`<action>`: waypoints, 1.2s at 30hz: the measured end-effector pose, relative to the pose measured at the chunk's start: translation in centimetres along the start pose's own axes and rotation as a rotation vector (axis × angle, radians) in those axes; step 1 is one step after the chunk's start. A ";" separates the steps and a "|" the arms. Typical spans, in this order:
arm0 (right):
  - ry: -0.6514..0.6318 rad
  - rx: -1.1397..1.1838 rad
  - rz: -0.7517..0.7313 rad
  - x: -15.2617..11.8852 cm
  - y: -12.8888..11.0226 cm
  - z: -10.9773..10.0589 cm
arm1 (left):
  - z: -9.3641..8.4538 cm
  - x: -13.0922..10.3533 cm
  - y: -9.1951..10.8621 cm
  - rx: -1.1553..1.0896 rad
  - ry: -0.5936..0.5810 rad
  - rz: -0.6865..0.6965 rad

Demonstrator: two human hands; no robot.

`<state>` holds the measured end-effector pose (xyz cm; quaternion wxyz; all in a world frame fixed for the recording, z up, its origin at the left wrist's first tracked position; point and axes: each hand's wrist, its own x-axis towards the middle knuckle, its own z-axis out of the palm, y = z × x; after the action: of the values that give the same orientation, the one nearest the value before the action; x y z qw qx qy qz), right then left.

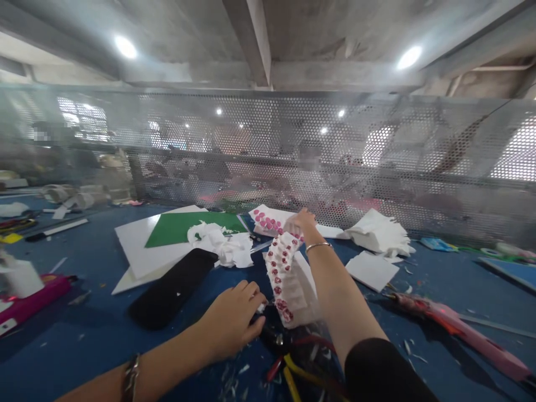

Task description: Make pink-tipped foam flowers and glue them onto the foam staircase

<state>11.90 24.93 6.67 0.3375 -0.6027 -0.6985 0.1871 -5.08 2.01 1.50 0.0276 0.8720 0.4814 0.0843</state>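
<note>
My left hand (237, 312) is low at the middle, its fingers curled round something small with a whitish tip, mostly hidden. Just right of it lies a long white strip of cloth or paper (297, 296) with dark red flower-like spots along its left edge. My right hand (302, 220) reaches past this strip to a second white piece with pink dots (268, 220) at the back. Its fingers are blurred and partly hidden, so their grip does not show. Under my right forearm lie pliers-like tools with red and yellow handles (291, 374).
Left of centre are a black flat case (173, 287), white tissue (226, 245) and a green sheet (192, 226) on white boards. To the right lie crumpled white paper (379, 231), a white square stack (372, 271) and a pink pen-like tool (460, 329). A perforated metal screen (251, 145) stands behind.
</note>
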 end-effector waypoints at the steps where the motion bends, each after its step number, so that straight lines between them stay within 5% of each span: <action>1: -0.025 0.023 0.017 0.1 -0.2 -0.1 | 0.1 0.0 -0.1 -0.003 0.002 0.001; 8: -0.286 0.021 0.087 0.4 -2.4 -2.8 | 0.3 -0.1 -1.1 -0.137 0.038 0.023; 14: -0.559 0.019 0.089 -2.9 -3.2 -4.5 | 0.1 0.1 -1.4 -0.137 0.065 0.027; 28: -0.420 0.204 0.186 -9.2 -0.3 -3.7 | -0.1 0.0 -0.9 -0.277 0.196 -0.099; 36: -0.351 0.374 0.246 -11.0 -0.9 -2.3 | -0.6 -0.4 -0.9 -0.337 0.252 -0.110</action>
<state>13.33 13.73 6.22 0.2915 -0.5685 -0.6214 0.4536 -6.13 2.13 1.94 0.1173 0.8099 0.5071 0.2704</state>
